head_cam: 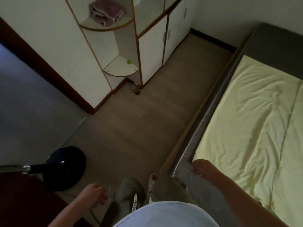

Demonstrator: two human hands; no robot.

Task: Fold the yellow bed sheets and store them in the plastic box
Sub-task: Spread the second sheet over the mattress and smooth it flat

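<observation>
The yellow sheet (249, 122) lies spread flat across the bed (218, 104), with soft creases and one long ridge running down it, so it looks as if no fold has been made in it yet. It reaches close to the bed's near side edge, which leaves that edge within easy reach of someone standing alongside.

The person stands on the floor (139, 120) just beside the bed, feet pointing along it and not towards it. The right hand (202, 167) hangs over the bed's side rail, right at the near corner of the sheet. Its fingers look loosely bent and apart, and they clamp on nothing I can make out; whether the fingertips touch the rail is too dim to tell. That position suits a first grab at the sheet's corner, which I judge to be the likely next step.

The left hand (95, 194) hangs on the far side of the body from the bed, low beside the leg, fingers relaxed and slightly spread, holding nothing. It seems simply idle, kept clear until a second corner needs lifting.

No plastic box shows anywhere in this view, so where the sheet will finally go cannot be said.

Across the floor from the bed stands a white wardrobe (154, 51) with open curved shelves; a folded pink towel (106, 13) sits on the upper shelf. A dark round fan base (65, 167) rests on the floor, well apart from the bed.
</observation>
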